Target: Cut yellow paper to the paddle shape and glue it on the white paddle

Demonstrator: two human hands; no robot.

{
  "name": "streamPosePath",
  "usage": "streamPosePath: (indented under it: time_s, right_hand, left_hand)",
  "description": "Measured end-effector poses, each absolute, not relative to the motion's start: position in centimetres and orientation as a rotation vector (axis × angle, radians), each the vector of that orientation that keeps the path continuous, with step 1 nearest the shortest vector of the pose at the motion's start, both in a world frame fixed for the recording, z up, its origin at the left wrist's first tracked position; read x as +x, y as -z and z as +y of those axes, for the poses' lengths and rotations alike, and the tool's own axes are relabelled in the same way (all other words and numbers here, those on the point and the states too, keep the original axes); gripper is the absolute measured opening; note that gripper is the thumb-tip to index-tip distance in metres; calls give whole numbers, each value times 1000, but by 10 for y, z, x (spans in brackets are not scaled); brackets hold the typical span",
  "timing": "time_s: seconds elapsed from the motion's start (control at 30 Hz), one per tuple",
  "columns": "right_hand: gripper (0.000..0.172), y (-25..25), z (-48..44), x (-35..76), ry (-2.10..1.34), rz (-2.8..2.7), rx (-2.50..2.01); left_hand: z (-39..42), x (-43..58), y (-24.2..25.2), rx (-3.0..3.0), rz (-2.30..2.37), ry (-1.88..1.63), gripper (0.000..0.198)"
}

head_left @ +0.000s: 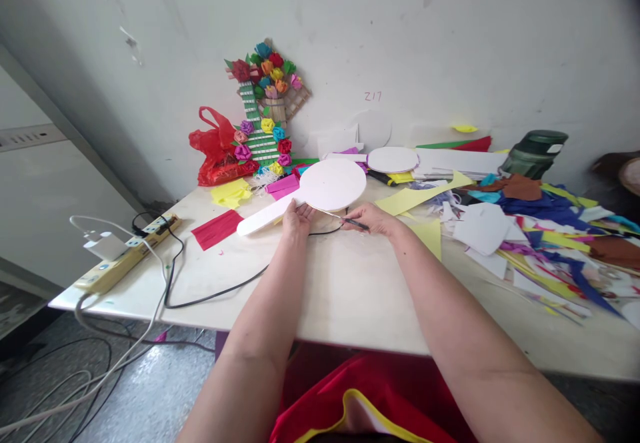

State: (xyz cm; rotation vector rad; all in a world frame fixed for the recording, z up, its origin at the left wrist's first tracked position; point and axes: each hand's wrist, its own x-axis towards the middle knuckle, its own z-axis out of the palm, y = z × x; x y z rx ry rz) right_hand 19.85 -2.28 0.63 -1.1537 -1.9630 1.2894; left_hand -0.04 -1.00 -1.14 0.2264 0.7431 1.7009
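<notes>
A white paddle-shaped board (333,184), with a round head and a long rounded handle, lies at a slant above the tabletop. My left hand (298,219) is turned palm up at the joint of head and handle, its fingers closed on the board's lower edge. In my right hand (374,220) is a thin tool (356,224) with a dark handle and a long narrow shaft. The shaft runs along the near edge of the round head. A black cable (250,279) reaches toward this tool; whether they join cannot be made out.
A yellow power strip (127,256) with a white charger (106,247) lies at left. Behind stand a paper-flower craft (261,137) and a red plastic bag (218,149). Coloured scraps (545,229) and a dark green bottle (535,154) are at right. Another white oval (393,159) lies behind.
</notes>
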Motion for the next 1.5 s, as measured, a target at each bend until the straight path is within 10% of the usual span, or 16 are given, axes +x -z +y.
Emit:
streamPosePath:
  time_s: [1.5]
  right_hand:
    - [49, -2, -18, 198, -1225, -1972, -1164]
  left_hand:
    - [-13, 4, 9, 189, 778, -1726, 15]
